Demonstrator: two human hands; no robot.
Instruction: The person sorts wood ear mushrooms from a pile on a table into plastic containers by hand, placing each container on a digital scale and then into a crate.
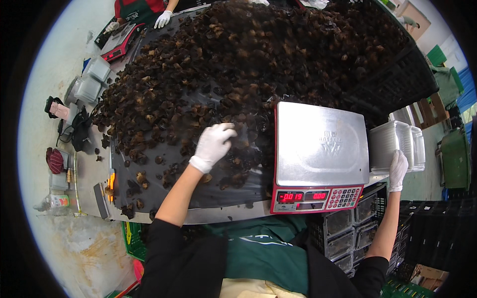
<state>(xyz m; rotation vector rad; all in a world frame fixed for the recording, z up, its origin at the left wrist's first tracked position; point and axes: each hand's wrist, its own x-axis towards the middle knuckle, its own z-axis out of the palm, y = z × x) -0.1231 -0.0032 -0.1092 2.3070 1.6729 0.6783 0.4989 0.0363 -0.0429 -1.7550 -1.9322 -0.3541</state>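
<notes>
My left hand [213,145], in a white glove, hovers at the near edge of a big heap of dark wood ear mushrooms [238,54]. Its fingers are bent and a little apart, with nothing visible in them. At the right, my gloved right hand [398,171] grips the near side of the clear plastic trays [390,144], which stand nested on their sides; how many it holds I cannot tell. Between my hands sits a red digital scale with a steel pan [323,144] and a lit display.
Across the table a co-worker's gloved hand [163,19] rests near another red scale [119,47]. More clear trays [89,82] stand at the left, near an orange cutter [112,180]. A black crate [397,74] borders the heap; packed boxes [348,233] are stacked below the scale.
</notes>
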